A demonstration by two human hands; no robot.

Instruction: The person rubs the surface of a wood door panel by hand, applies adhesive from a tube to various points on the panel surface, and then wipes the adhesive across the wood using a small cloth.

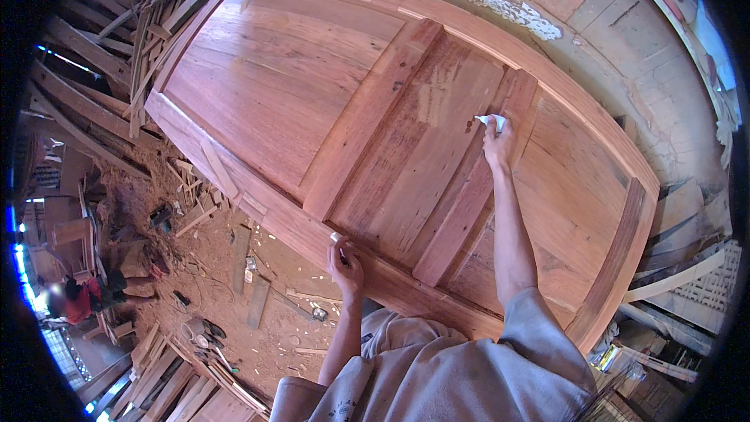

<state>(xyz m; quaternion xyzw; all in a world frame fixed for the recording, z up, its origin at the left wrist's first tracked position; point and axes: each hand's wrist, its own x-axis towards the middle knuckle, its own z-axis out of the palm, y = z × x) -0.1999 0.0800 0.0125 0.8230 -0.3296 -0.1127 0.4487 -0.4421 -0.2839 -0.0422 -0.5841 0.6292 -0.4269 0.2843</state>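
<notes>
A large reddish wooden door (312, 86) with raised panels leans in front of me. My right hand (498, 143) reaches up to a vertical rail and presses a small white piece (491, 120), perhaps cloth or paper, against the wood. My left hand (344, 267) rests at the door's lower left edge, with a small pale object (337, 239) pinched at its fingertips. What that object is cannot be told. Both forearms come up from my grey shirt at the bottom.
Sawdust-covered ground (226, 289) lies left of the door with scattered wood offcuts and small tools. Stacked planks (101, 70) lean at the far left. A person in red (78, 301) sits low at the left edge. A rough plastered wall (625, 55) stands behind the door.
</notes>
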